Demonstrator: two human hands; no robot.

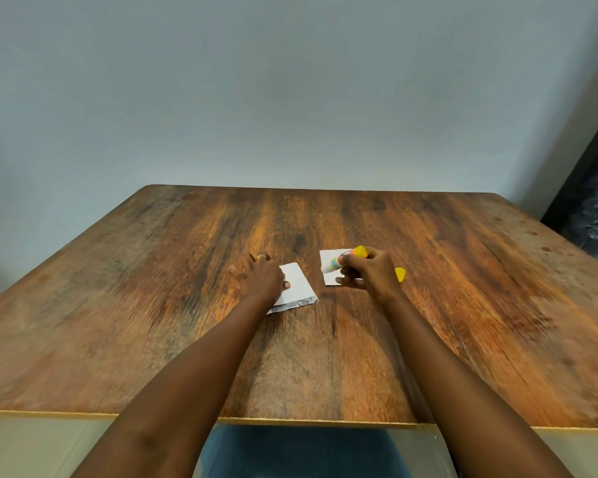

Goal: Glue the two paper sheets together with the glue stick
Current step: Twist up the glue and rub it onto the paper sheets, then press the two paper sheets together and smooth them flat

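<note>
Two hands: right (370,270) grips glue stick (342,262).

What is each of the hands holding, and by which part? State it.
The right hand grips the uncapped glue stick around its middle. The left hand holds nothing; it presses flat on a paper sheet.

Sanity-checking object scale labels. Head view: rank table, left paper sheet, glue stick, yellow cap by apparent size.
1. table
2. left paper sheet, partly under the left hand
3. glue stick, partly hidden by the right hand
4. yellow cap, part hidden
</note>
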